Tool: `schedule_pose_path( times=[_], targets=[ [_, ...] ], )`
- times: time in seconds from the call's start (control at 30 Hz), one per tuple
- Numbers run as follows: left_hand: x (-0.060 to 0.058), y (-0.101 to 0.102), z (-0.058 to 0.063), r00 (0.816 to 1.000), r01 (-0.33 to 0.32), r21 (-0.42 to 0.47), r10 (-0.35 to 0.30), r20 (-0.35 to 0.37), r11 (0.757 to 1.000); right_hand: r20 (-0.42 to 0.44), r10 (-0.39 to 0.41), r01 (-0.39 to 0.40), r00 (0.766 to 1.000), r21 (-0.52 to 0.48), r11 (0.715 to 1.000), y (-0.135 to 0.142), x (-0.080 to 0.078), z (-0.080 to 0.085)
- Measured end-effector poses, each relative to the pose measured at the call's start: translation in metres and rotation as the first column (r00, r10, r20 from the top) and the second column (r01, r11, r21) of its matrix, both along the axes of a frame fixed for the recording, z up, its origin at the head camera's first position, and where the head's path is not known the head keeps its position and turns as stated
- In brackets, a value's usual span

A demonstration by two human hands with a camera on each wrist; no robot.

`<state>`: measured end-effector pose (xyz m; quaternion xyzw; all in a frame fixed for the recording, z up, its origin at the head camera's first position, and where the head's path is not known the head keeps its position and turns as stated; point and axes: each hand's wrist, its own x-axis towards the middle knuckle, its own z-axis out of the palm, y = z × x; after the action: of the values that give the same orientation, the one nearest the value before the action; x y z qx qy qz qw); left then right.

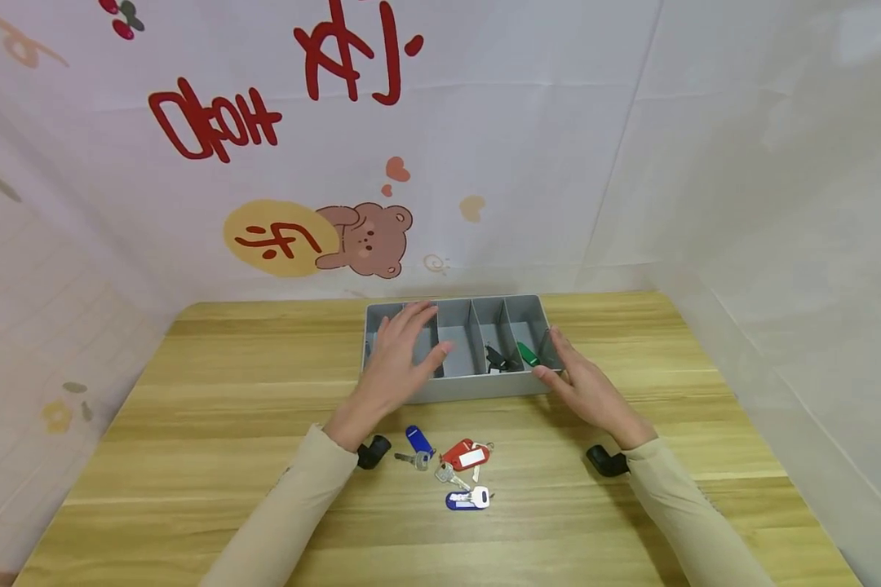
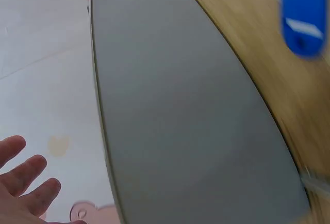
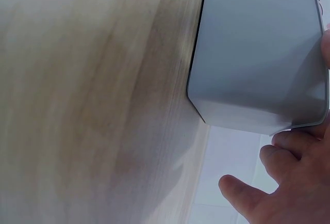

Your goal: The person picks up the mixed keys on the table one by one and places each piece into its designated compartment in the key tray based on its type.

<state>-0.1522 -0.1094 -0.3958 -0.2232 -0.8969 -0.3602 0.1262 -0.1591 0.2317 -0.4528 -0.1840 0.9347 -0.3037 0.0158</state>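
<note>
My left hand hovers over the left part of a grey compartment tray, fingers spread and nothing in them. At the tray's right front corner, my right hand grips the edge, thumb over the front rim and fingers along the end wall. A black key tag lies in one compartment, a green key tag in the rightmost one. In front of the tray lie a blue key tag, red key tags, a dark blue key tag and several silver keys.
The tray stands at the back of a wooden table, close to a white printed backdrop. Side sheets border the table. Black wrist mounts sit under both forearms.
</note>
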Motion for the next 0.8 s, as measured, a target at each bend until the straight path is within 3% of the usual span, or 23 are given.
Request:
schedule_pose_path(
  times=[0.27,0.57,0.7,0.8],
  targets=[
    [0.010,-0.037,-0.009,0.995,-0.067,-0.068,0.072,0.068,0.995,0.009,-0.002,0.002,1.000,-0.004,1.000,0.001,-0.001,-0.001],
    [0.009,-0.056,-0.028,0.985,-0.123,-0.148,0.139,0.098,0.981,-0.009,-0.004,0.004,1.000,-0.015,1.000,0.000,0.001,0.003],
    [0.008,-0.059,-0.034,0.977,-0.135,-0.207,0.164,0.135,0.969,-0.084,0.017,-0.017,0.996,0.004,1.000,-0.006,0.009,0.009],
    [0.008,-0.061,-0.038,0.970,-0.139,-0.237,0.180,0.161,0.962,-0.184,0.063,-0.051,0.981,0.068,0.996,-0.013,0.016,0.015]
  ],
)
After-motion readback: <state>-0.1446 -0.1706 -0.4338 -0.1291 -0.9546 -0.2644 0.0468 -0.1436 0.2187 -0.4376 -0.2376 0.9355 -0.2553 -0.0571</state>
